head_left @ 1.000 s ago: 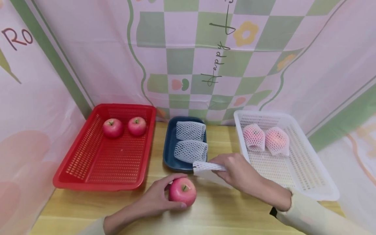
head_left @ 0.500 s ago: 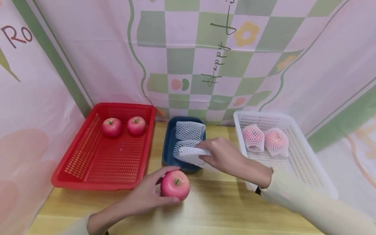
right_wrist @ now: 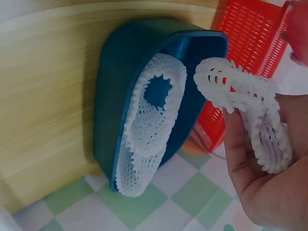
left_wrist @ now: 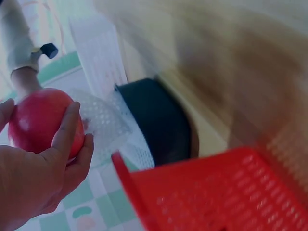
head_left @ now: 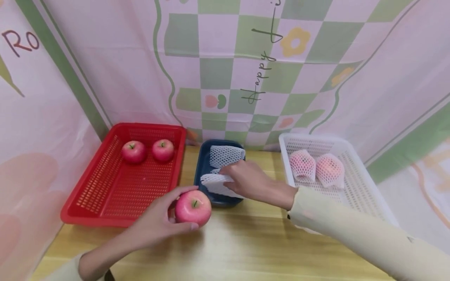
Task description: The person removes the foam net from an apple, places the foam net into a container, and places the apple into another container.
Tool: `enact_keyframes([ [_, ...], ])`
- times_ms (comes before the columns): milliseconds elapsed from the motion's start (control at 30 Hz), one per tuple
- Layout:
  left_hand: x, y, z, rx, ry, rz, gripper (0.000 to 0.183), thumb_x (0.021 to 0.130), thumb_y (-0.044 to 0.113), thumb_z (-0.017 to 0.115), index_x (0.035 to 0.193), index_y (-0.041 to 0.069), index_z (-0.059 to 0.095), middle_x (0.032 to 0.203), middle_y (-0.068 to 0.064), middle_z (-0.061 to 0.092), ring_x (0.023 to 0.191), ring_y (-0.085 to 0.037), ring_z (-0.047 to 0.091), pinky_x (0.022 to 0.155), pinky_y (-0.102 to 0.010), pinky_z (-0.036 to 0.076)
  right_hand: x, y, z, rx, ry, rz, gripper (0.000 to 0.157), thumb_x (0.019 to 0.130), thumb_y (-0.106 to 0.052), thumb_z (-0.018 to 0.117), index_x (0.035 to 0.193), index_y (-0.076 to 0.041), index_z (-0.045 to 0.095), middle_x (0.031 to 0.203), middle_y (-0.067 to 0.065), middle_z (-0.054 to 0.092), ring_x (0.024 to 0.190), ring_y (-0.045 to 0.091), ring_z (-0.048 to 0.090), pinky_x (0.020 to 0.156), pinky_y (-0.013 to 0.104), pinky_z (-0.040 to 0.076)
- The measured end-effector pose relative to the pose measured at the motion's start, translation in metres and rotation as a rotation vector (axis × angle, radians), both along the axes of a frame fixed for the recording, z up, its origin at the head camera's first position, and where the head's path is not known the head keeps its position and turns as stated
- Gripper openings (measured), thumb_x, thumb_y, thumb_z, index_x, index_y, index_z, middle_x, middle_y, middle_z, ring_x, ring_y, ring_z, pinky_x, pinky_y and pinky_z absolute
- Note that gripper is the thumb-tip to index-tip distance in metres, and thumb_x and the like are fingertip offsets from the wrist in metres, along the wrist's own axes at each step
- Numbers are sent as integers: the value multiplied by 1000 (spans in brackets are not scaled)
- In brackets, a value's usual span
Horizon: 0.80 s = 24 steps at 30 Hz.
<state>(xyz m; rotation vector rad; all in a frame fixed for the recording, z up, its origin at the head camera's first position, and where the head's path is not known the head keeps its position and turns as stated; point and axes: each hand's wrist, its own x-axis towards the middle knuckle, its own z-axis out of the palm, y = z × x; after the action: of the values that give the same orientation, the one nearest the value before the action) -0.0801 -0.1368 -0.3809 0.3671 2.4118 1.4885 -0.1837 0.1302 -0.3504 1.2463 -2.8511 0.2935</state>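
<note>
A red apple [head_left: 193, 208], stem facing up, is held by my left hand [head_left: 151, 224] between thumb and fingers, in front of the small dark blue tray [head_left: 201, 166]. Over that tray, my right hand [head_left: 247, 179] pinches a white foam fruit net [head_left: 215, 183] by one end. In the right wrist view this net [right_wrist: 236, 84] gapes at its edge, with the thumb and fingers gripping its side. Two more foam nets [right_wrist: 154, 115] lie flattened and overlapping inside the tray; in the head view the held net and right hand partly hide the nearer one.
At left stands a red basket [head_left: 138, 191] holding two bare apples [head_left: 163, 150]. A white basket [head_left: 367, 187] at right contains two apples in foam nets [head_left: 330, 171]. The wooden table [head_left: 246, 242] extends in front, and a patterned cloth [head_left: 214, 74] hangs behind.
My left hand has carried the apple leftward and slightly forward. My right hand has swung left and forward with the foam net, from beside the tray to over it.
</note>
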Motion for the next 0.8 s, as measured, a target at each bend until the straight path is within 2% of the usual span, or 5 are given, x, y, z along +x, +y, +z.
enact_keyframes([
  [167,-5,-12,10,-15,-8,31,81,82,43,91,151,31,51,140,1,61,124,-26,58,90,-34,61,-4,-9,-8,17,10,23,15,91,-14,82,104,-12,78,90,-1,76,76,17,70,63,37,60],
  [467,-18,-35,22,-61,20,93,81,86,43,88,154,29,47,144,-6,59,130,-31,57,95,-45,62,-9,-18,-18,23,-52,47,17,93,-12,80,110,-9,78,93,2,77,76,18,70,66,36,60],
  [600,-23,-44,28,-100,25,129,84,87,47,86,156,29,43,147,-7,58,133,-33,56,97,-50,60,-8,-22,-23,32,-46,50,17,92,-10,80,109,-9,78,92,3,76,75,20,71,65,38,60],
  [800,-35,-62,37,-156,-16,176,93,86,58,83,160,30,35,151,-8,52,135,-35,52,96,-52,61,-8,-26,-33,98,-7,36,16,93,-14,79,108,-10,75,90,4,75,73,23,70,60,41,59],
])
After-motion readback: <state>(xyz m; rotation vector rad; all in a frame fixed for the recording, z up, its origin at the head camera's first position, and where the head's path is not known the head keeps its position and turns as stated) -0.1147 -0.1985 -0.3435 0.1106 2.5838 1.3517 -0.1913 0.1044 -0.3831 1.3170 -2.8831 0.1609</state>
